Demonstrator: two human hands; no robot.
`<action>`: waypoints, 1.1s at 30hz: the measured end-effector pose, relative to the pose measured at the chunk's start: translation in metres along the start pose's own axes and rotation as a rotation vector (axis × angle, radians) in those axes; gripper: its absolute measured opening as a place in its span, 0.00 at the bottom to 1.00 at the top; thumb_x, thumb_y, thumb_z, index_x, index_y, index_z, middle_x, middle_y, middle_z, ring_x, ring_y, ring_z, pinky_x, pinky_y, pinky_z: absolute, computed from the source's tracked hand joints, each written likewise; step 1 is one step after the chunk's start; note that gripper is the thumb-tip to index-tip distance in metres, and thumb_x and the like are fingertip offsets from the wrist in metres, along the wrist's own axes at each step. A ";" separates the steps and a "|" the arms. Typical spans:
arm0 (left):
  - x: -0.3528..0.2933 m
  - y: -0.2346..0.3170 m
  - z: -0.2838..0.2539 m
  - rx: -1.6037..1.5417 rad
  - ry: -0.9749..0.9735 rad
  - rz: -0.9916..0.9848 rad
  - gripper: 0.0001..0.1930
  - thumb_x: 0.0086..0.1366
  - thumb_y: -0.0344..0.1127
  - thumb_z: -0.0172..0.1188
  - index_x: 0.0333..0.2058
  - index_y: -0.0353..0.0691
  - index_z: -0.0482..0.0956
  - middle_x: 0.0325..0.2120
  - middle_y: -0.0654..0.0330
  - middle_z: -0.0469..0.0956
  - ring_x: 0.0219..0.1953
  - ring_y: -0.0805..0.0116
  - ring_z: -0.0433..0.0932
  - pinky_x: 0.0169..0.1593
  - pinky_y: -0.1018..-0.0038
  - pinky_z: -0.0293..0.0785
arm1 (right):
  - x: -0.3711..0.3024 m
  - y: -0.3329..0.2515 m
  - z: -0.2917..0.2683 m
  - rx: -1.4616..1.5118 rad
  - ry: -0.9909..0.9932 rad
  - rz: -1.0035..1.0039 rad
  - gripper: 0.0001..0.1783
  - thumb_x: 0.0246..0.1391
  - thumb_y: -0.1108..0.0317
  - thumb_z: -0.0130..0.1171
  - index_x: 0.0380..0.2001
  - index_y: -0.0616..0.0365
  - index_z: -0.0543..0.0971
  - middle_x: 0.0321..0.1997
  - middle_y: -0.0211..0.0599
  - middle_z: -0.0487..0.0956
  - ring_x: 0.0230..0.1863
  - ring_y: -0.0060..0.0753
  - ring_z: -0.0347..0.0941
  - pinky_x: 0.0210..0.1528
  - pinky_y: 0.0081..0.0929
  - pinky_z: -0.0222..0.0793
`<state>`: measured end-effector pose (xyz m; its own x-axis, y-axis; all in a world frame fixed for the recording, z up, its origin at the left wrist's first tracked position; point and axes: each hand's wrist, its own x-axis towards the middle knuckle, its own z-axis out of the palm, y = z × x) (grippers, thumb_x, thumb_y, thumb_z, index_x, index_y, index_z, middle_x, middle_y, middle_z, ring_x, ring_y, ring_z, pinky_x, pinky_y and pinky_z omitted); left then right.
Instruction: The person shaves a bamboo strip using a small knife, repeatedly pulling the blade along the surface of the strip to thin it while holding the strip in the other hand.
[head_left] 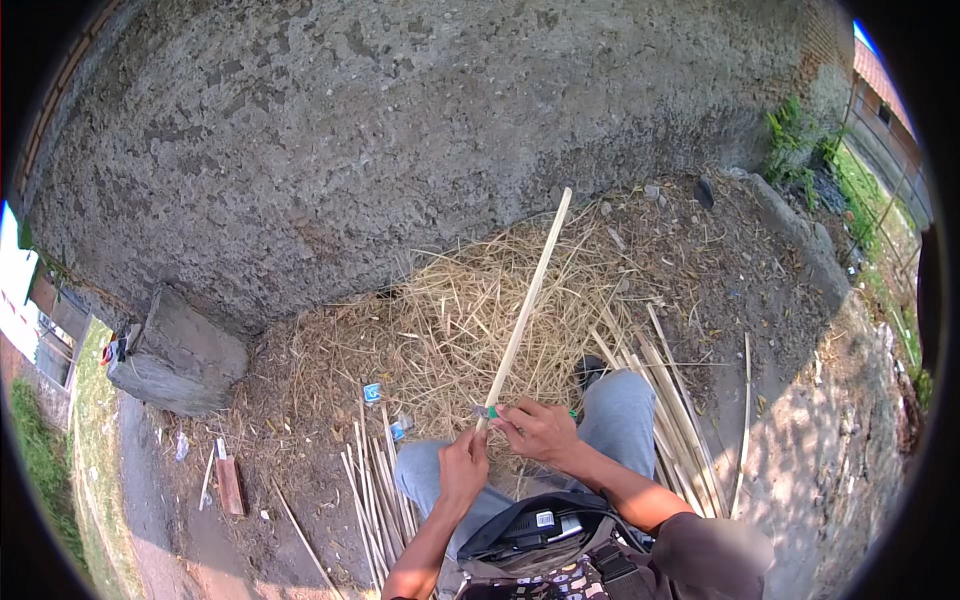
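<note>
A long pale bamboo strip (531, 296) slants up and away from my lap toward the wall. Its near end is gripped by my left hand (463, 467), fingers closed round it. My right hand (540, 432) is closed just above, on a small green-handled tool (491, 411). A bit of grey metal shows where the tool meets the strip; most of the handle is hidden by my fingers, so its exact kind is unclear.
Thin shavings (460, 310) heap before my knees. Bundles of bamboo strips lie left (374, 500) and right (685, 430). A rough wall (400, 140) rises ahead, with a concrete block (190, 350) at left. An open black bag (545, 525) sits at my waist.
</note>
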<state>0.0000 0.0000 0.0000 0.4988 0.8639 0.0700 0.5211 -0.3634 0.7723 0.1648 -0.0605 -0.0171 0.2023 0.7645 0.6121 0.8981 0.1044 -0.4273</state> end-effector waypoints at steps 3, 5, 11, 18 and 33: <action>-0.002 -0.001 -0.002 -0.024 -0.005 0.014 0.09 0.68 0.34 0.56 0.35 0.32 0.78 0.15 0.45 0.71 0.15 0.50 0.72 0.22 0.64 0.65 | 0.004 -0.001 0.000 0.040 0.045 -0.027 0.11 0.48 0.61 0.69 0.36 0.46 0.84 0.22 0.26 0.75 0.17 0.30 0.74 0.13 0.29 0.64; -0.004 0.005 -0.005 -0.058 0.004 0.001 0.09 0.68 0.34 0.55 0.34 0.32 0.78 0.14 0.47 0.70 0.14 0.53 0.70 0.22 0.64 0.64 | 0.005 -0.002 -0.001 0.044 0.042 -0.009 0.08 0.49 0.61 0.69 0.34 0.47 0.84 0.23 0.26 0.76 0.16 0.31 0.74 0.13 0.29 0.64; -0.013 0.001 -0.012 -0.008 -0.010 -0.023 0.10 0.69 0.34 0.55 0.35 0.33 0.78 0.14 0.48 0.70 0.13 0.58 0.67 0.22 0.65 0.64 | 0.024 0.007 -0.002 0.057 0.070 0.051 0.07 0.53 0.58 0.65 0.32 0.46 0.85 0.23 0.29 0.77 0.16 0.34 0.74 0.14 0.30 0.66; -0.043 -0.004 -0.021 0.006 -0.067 -0.031 0.10 0.69 0.35 0.56 0.35 0.34 0.79 0.13 0.48 0.70 0.13 0.57 0.69 0.21 0.66 0.64 | 0.046 0.057 -0.017 -0.028 0.068 0.230 0.10 0.54 0.57 0.64 0.31 0.50 0.84 0.26 0.35 0.82 0.21 0.39 0.78 0.20 0.33 0.70; -0.059 -0.045 -0.077 0.213 -0.002 -0.118 0.11 0.66 0.39 0.60 0.36 0.37 0.82 0.15 0.50 0.74 0.17 0.53 0.76 0.24 0.65 0.69 | 0.065 0.218 -0.046 0.395 0.339 0.842 0.14 0.57 0.57 0.62 0.31 0.58 0.81 0.18 0.38 0.75 0.20 0.32 0.70 0.26 0.33 0.64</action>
<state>-0.1063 -0.0076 0.0095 0.4269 0.9042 -0.0148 0.7103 -0.3252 0.6242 0.3916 -0.0170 -0.0396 0.8712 0.4710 0.1384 0.2274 -0.1374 -0.9641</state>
